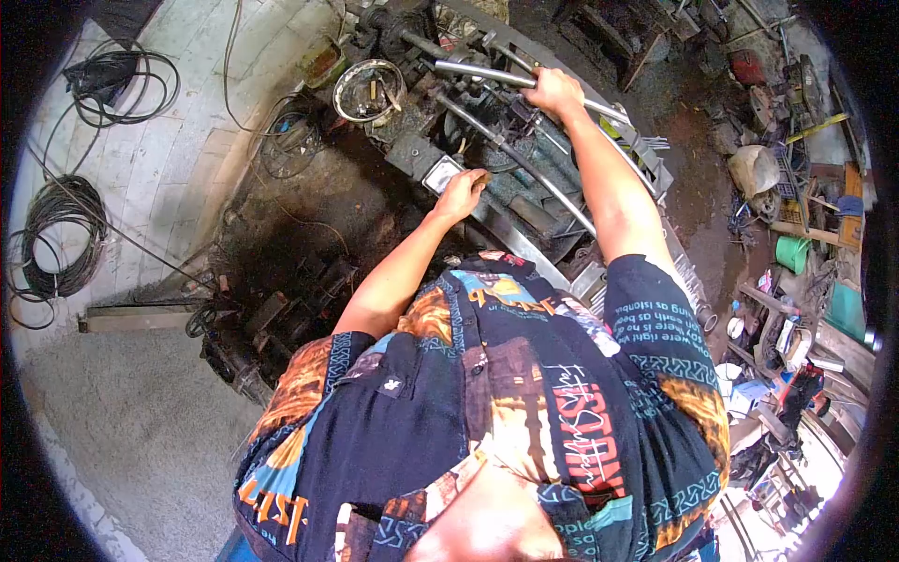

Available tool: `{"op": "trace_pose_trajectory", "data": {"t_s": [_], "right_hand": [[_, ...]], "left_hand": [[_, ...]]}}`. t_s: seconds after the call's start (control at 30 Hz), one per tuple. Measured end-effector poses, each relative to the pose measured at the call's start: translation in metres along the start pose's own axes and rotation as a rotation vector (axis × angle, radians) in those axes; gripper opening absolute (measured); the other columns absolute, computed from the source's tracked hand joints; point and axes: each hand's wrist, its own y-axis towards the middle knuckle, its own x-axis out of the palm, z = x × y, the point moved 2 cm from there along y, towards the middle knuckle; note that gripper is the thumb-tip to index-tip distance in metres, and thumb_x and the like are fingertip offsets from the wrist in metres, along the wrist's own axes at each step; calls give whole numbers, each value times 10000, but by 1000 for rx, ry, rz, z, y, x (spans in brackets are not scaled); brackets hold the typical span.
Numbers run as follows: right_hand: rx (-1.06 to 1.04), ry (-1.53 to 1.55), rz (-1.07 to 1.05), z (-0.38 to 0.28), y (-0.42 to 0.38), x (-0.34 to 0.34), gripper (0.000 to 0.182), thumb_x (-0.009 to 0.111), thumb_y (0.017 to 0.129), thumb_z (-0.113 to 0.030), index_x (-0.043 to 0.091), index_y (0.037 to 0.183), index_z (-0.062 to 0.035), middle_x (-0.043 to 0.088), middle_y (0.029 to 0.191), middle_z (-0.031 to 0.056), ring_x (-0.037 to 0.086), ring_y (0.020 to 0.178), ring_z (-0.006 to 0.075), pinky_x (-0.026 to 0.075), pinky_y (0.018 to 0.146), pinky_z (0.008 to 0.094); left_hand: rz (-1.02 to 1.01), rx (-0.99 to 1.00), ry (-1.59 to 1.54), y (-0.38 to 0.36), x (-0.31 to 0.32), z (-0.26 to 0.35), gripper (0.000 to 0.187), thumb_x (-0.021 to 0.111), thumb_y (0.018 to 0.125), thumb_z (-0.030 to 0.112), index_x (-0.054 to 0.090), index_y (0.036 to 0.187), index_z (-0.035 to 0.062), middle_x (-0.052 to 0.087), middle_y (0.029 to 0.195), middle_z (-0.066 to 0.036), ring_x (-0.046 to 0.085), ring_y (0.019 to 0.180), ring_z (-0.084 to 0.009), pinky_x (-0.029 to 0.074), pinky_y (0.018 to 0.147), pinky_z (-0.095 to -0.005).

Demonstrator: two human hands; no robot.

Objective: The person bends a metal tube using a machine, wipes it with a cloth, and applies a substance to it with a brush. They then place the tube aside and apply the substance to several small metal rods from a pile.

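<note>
My right hand [557, 94] is closed round a smooth metal bar [482, 73] over the far part of a greasy metal machine [524, 155]. Lower and to the left, my left hand [461, 194] has its fingers curled at the machine's near side, beside a pale square plate [442, 173]. What those fingers hold, if anything, is hidden. A long shiny rod [515, 155] runs slantwise across the machine between my two hands.
A round white-rimmed pail [338, 98] with small items stands left of the machine. Coiled black cables [61, 239] lie on the floor at left. Dark machine parts [239, 351] sit by my left elbow. Clutter, including a green bucket [792, 253], lines the right side.
</note>
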Motion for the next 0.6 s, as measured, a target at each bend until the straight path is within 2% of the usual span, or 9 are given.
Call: {"op": "trace_pose_trajectory", "data": {"t_s": [0.4,0.47,0.6], "right_hand": [[18,1,-25,5,-7,0,541,672,720,-431,644,1174,-137,673,1076,190,643,1014,347,495,903,444],[27,-22,-8,5,-5,4,488,656,722,-415,662,1153,-185,672,1101,152,638,1038,328,495,920,435],[21,-5,-10,3,-4,2,494,653,714,-405,662,1153,-177,669,1110,152,637,1040,329,495,918,435]], "left_hand": [[11,24,-40,0,3,-1,290,589,853,49,609,1134,-17,651,1072,-221,630,1008,-366,496,861,-397],[55,61,-16,0,5,-5,285,584,850,45,611,1127,-19,653,1063,-217,633,999,-364,497,860,-395],[31,29,-32,1,4,-5,283,576,848,41,610,1122,-23,655,1054,-214,635,987,-363,497,861,-393]]}}
